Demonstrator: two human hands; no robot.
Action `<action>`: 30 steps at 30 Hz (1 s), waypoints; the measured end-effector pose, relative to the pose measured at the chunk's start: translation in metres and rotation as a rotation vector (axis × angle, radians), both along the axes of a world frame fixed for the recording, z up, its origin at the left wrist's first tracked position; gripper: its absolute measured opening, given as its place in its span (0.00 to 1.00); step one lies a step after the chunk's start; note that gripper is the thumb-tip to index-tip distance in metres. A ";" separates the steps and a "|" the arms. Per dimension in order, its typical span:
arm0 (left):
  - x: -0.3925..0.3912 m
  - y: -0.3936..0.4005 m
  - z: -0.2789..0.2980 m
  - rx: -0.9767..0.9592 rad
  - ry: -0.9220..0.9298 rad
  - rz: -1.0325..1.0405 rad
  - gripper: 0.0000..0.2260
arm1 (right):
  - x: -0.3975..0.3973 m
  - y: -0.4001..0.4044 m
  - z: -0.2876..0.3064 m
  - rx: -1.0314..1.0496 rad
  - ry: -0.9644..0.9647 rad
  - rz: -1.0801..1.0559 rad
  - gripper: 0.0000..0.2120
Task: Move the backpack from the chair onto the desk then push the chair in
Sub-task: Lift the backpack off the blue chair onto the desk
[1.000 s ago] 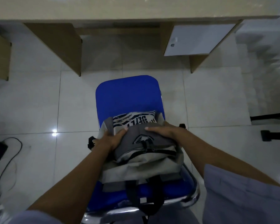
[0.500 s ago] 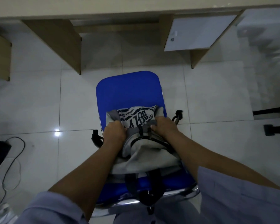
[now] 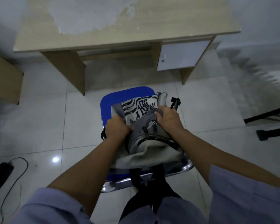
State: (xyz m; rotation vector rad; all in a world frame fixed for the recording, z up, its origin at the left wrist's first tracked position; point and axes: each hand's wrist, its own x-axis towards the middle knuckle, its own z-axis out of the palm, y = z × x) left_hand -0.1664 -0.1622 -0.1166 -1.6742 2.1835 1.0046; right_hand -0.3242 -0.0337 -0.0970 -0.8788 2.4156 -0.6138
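Observation:
A grey backpack [image 3: 150, 147] with a black-and-white printed panel sits over the blue chair [image 3: 110, 102], its black straps hanging past the chair's chrome front edge. My left hand [image 3: 118, 128] is closed on the pack's left upper edge. My right hand [image 3: 167, 117] grips the grey top handle on the right side. The pack tilts toward the wooden desk [image 3: 39, 29], which stands beyond the chair with a worn pale top. Most of the chair seat is hidden under the pack.
A white cabinet door [image 3: 183, 55] hangs under the desk's right end. Another wooden unit [image 3: 3, 81] stands at far left. A black cable and dark object [image 3: 0, 173] lie on the tiled floor at lower left. Black stand legs [image 3: 268, 117] reach in from the right.
Both hands went from lying flat on the pack to gripping its top. The pack has come up and shifted toward the desk. The view tilted up, showing the desk top.

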 end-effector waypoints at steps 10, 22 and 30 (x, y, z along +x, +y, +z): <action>-0.078 -0.017 0.163 -0.551 0.284 -0.166 0.06 | -0.063 -0.024 0.138 -0.381 0.286 -0.084 0.12; -0.264 0.003 0.313 -0.973 0.452 -0.220 0.08 | -0.258 -0.008 0.278 -0.672 0.480 -0.050 0.15; -0.377 0.008 0.327 -0.974 0.464 -0.207 0.09 | -0.377 -0.002 0.285 -0.701 0.482 -0.058 0.17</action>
